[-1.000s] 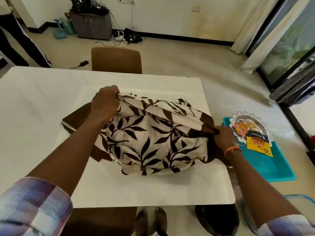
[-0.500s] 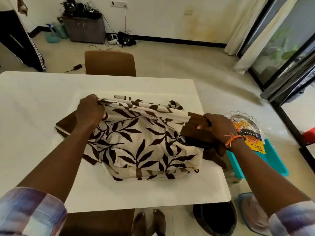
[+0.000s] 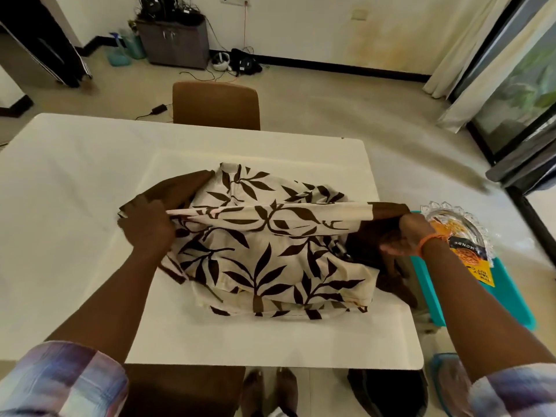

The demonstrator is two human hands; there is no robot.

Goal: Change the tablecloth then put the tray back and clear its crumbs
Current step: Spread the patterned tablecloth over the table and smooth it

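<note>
A brown chair (image 3: 216, 105) stands behind the table; a grey cabinet (image 3: 174, 42) against the wall.

Table: I see the white rectangular table (image 3: 75, 182) filling the middle of the view.
Cloth: the cream leaf-printed tablecloth with brown border (image 3: 264, 260) lies bunched on the table's right half.
Hands: my left hand (image 3: 147, 224) is at the cloth's left end, my right hand (image 3: 406, 236) at its right end.
Chair: the brown wooden chair (image 3: 216, 105) stands behind the table.
Tray: the teal plastic tray (image 3: 508, 293) sits right of the table.
Dish: the clear scalloped glass dish (image 3: 478, 227) rests on the tray's far part.
</note>
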